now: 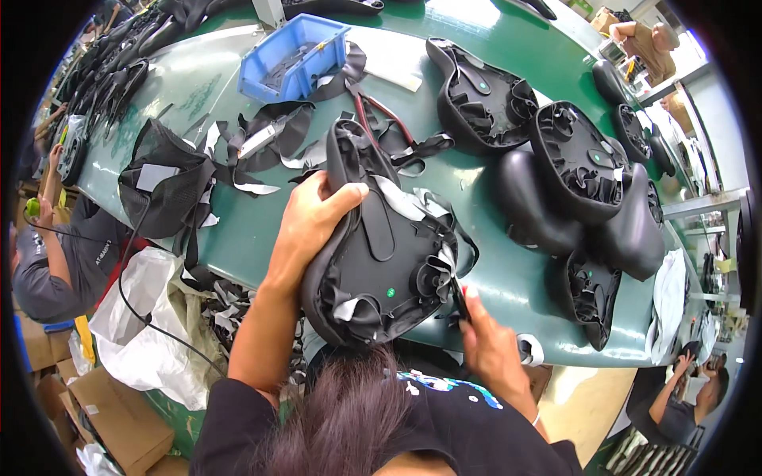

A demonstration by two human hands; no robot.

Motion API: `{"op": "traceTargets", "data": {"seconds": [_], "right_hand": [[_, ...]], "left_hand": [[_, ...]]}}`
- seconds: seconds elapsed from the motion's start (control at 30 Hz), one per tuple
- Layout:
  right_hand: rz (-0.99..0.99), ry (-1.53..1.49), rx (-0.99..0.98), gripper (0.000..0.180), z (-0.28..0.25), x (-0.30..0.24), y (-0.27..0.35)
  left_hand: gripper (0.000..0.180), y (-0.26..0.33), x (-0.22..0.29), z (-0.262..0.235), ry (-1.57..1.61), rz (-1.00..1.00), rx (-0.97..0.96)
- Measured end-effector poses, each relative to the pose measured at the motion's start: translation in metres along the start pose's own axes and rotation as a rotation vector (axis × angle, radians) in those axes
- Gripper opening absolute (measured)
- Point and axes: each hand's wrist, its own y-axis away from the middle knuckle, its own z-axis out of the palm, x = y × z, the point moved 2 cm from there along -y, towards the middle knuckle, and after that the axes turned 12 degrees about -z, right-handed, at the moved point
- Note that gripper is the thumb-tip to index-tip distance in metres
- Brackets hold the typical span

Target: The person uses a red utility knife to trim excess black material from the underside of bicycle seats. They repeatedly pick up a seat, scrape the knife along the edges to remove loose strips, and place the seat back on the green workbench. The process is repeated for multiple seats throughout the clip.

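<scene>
One green table [516,293] carries at least five bicycle saddles [571,151] heaped at right, apparently clear of the work. One upturned saddle [373,274] lies before the person, underside exposed, seemingly for access. One blue bin [266,75] holds dark strips. The left hand [317,214] clamps its nose, likely steadying it; the right hand [488,341] curls around one slim dark tool [459,300] at its rim.

We extend our left forearm [262,325] forward, our left grip [311,214] clasped with its thumb [348,196] stretched rightward. Our right grip [490,345] sits nearer to us, curled, its thumb [473,300] pointing forward.
</scene>
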Motion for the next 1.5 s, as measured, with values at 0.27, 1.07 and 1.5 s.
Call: {"op": "traceTargets", "data": {"seconds": [0.27, 1.07, 1.5], "right_hand": [[-0.038, -0.307, 0.372, 0.061, -0.023, 0.000, -0.036], [-0.327, 0.225, -0.057, 0.060, -0.051, 0.028, -0.080], [-0.124, 0.186, 0.129, 0.050, -0.033, 0.010, -0.063]], "left_hand": [[0.049, 0.034, -0.023, -0.014, 0.129, 0.076, 0.110], [0.024, 0.008, 0.007, 0.048, -0.515, 0.567, -0.113], [0.024, 0.007, 0.033, 0.041, -0.966, 1.103, 0.166]]}}
